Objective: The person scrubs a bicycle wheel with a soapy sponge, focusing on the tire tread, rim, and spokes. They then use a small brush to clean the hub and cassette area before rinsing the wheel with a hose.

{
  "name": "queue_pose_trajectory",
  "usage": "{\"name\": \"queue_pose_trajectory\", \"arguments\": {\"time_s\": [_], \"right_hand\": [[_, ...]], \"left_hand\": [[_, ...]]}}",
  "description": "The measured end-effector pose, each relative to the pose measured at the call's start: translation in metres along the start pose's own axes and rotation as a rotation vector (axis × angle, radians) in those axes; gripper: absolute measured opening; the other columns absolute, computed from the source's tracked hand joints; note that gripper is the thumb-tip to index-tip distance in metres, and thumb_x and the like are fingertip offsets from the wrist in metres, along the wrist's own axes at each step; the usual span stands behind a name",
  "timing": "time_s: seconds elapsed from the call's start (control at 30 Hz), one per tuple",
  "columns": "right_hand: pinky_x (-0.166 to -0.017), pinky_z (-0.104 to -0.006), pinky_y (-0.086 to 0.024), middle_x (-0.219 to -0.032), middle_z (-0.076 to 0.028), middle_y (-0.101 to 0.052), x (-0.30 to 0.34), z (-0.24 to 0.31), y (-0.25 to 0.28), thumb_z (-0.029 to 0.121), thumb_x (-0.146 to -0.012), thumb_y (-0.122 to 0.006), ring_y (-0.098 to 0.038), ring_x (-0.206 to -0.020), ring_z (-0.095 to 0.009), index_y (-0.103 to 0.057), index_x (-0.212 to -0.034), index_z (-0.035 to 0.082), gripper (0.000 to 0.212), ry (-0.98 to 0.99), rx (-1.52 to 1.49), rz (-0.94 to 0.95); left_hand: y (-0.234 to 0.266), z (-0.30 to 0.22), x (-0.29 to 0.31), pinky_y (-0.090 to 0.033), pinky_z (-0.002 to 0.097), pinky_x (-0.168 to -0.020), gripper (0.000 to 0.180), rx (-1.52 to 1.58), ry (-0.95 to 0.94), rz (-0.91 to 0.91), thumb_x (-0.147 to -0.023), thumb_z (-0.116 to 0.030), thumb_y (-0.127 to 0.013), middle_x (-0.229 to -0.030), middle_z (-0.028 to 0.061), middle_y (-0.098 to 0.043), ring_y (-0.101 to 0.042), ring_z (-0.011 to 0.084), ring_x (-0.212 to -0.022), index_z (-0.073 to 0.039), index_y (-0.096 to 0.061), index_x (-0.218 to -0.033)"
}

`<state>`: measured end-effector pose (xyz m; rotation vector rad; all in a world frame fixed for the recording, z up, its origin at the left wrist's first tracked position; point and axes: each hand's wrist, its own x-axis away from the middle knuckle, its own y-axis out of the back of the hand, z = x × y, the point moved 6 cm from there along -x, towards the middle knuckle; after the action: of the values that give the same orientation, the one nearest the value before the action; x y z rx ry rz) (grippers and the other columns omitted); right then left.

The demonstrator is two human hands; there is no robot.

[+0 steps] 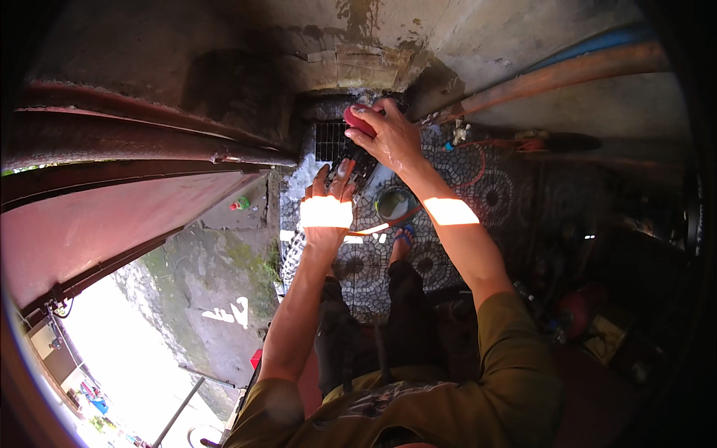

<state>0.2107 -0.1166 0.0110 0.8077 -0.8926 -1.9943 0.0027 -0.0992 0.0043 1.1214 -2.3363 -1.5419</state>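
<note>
My right hand (388, 136) is closed round a red scrub brush (359, 119), whose underside is hidden. It is over a dark, wet object (364, 170) with a wire grid (329, 142) beside it. My left hand (326, 201) is nearer to me, its fingers stretched forward and spread against the dark object's near side. Bright sunlight washes out the back of that hand. Exactly what the dark object is I cannot make out. White suds (302, 178) show on the floor left of it.
A small bucket (396, 204) of cloudy liquid stands on the pebble-patterned floor (358, 291) before my feet. To the right, a tap with a blue fitting (450, 144) sits near an orange hose (478, 160). A concrete wall (246, 52) rises ahead; a pink metal panel (119, 224) is at left.
</note>
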Motion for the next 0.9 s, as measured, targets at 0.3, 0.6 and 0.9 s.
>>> {"name": "queue_pose_trajectory", "arguments": {"time_s": [0.3,0.6,0.9], "right_hand": [[-0.076,-0.0498,-0.062,-0.121,-0.011,-0.063,0.0,-0.018,-0.011,0.037,-0.088,-0.084,-0.073,-0.1,-0.037,-0.074,-0.13,0.028,0.045,-0.069,0.053,-0.068],[-0.081,-0.0502,-0.061,-0.124,-0.013,-0.063,-0.005,-0.018,-0.019,0.038,-0.088,-0.083,-0.072,-0.104,-0.038,-0.073,-0.131,0.029,0.045,-0.141,0.067,-0.051],[-0.078,-0.0502,-0.06,-0.118,-0.013,-0.063,0.012,-0.008,-0.008,0.053,-0.093,-0.08,-0.071,-0.099,-0.037,-0.076,-0.126,0.025,0.044,-0.2,-0.026,-0.139]], "left_hand": [[0.021,0.032,0.091,-0.057,0.0514,-0.095,0.048,-0.059,0.206,0.286,-0.097,-0.011,-0.072,-0.141,0.0247,-0.064,-0.067,0.0417,-0.114,-0.019,-0.068,-0.144],[0.042,0.081,0.147,-0.057,0.0536,-0.089,0.065,0.189,0.115,0.059,-0.101,-0.016,-0.073,-0.137,0.0209,-0.065,-0.068,0.0454,-0.111,-0.025,-0.048,-0.161],[0.045,0.056,0.107,-0.064,0.0468,-0.065,0.063,0.097,0.146,0.204,-0.084,-0.035,-0.092,-0.121,0.0135,-0.07,-0.075,0.0356,-0.087,-0.016,-0.065,-0.137]]}}
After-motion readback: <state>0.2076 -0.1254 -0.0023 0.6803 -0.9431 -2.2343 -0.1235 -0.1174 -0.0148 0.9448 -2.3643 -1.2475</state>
